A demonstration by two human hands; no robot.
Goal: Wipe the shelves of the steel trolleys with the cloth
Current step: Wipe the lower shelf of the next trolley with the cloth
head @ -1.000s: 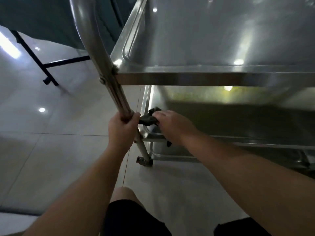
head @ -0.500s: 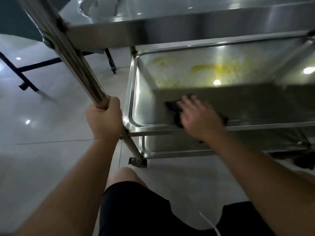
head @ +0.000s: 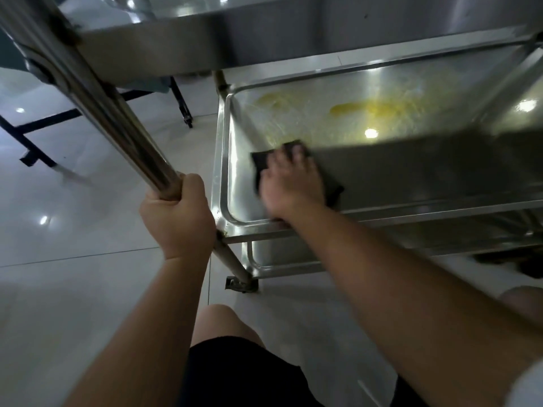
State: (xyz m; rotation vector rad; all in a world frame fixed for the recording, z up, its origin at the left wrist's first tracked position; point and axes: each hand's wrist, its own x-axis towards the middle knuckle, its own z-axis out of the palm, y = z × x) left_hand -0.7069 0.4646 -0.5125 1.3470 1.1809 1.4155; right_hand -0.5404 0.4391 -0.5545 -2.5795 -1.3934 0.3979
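A steel trolley fills the upper right. Its middle shelf (head: 440, 177) is a shallow tray with yellow smears (head: 367, 108) across its far half. A dark cloth (head: 260, 160) lies flat on the shelf's left part. My right hand (head: 291, 186) presses down on the cloth with the fingers spread, covering most of it. My left hand (head: 179, 218) is wrapped around the trolley's near-left upright post (head: 117, 127), just above the shelf's corner. The top shelf (head: 293, 33) overhangs the view. A lower shelf (head: 279, 259) shows beneath.
The trolley's foot with a caster bracket (head: 241, 282) rests on a glossy pale tiled floor (head: 73, 230). Black metal legs of other furniture (head: 32, 139) stand at the left. My knees in black shorts (head: 235, 371) are at the bottom.
The view has dropped below the top shelf. My right hand has slid the cloth from the shelf's near-left corner farther in, toward the yellow smears. My left hand stays on the post.
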